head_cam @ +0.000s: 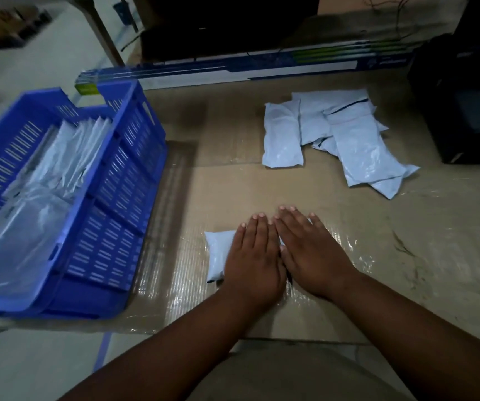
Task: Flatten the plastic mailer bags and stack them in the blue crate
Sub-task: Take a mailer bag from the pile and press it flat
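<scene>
I pressed both palms flat on a pale mailer bag [217, 251] near the front edge of the cardboard sheet [233, 183], fingers straight and gripping nothing. My left hand [254, 256] and right hand [312, 253] lay side by side, thumbs nearly touching, covering most of the bag; only its left end showed past my left hand, still puffed with air, with a sliver between the hands and a pale corner beside my right fingers. The bag's long axis appeared to run left to right under my palms, though its right end was hidden.

The blue crate [134, 157] stood at the sheet's left edge, just beside the bag's exposed end, so my left hand was the nearer one for the carry. It already held flattened bags [59, 163], some leaning upright toward the far end, others lying flat nearer me. Nothing stood between bag and crate except the crate's own near wall, which the bag would, I judged, have to clear.

Toward the far right of the sheet lay a loose pile of unflattened bags [345, 140], overlapping one another, well apart from my hands. A long printed box [247, 70] ran along the far edge, and a dark case [464, 111] sat at the far right corner.
</scene>
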Action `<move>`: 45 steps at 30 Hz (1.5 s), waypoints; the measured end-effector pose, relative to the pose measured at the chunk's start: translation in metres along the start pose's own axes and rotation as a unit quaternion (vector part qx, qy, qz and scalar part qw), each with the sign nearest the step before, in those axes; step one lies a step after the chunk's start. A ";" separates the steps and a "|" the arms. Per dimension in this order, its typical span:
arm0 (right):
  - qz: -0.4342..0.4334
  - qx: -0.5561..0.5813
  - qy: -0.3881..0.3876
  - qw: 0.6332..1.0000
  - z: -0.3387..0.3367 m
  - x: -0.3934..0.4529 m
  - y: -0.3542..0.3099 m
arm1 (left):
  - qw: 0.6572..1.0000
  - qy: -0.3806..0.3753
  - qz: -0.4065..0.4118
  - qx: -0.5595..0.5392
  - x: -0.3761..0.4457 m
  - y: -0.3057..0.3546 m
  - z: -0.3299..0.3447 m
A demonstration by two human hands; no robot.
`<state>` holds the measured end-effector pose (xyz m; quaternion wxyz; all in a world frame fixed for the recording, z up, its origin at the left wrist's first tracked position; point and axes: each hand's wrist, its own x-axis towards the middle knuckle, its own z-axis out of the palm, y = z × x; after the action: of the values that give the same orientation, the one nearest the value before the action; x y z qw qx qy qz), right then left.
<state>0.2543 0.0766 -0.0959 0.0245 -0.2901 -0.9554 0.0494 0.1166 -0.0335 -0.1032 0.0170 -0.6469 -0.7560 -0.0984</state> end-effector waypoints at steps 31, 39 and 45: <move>-0.062 -0.002 0.075 0.995 0.001 0.019 -0.033 | 0.998 -0.017 -0.008 0.055 -0.013 -0.028 -0.019; -0.069 0.016 0.062 0.996 0.016 0.019 -0.028 | 1.000 0.021 -0.004 0.015 -0.022 -0.035 -0.005; -0.068 0.011 0.055 0.996 0.019 0.019 -0.028 | 1.000 0.026 -0.012 -0.008 -0.026 -0.040 -0.001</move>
<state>0.2221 0.0627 -0.1111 0.0829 -0.2268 -0.9695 0.0421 0.0816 -0.0643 -0.1116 0.0302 -0.6351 -0.7623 -0.1210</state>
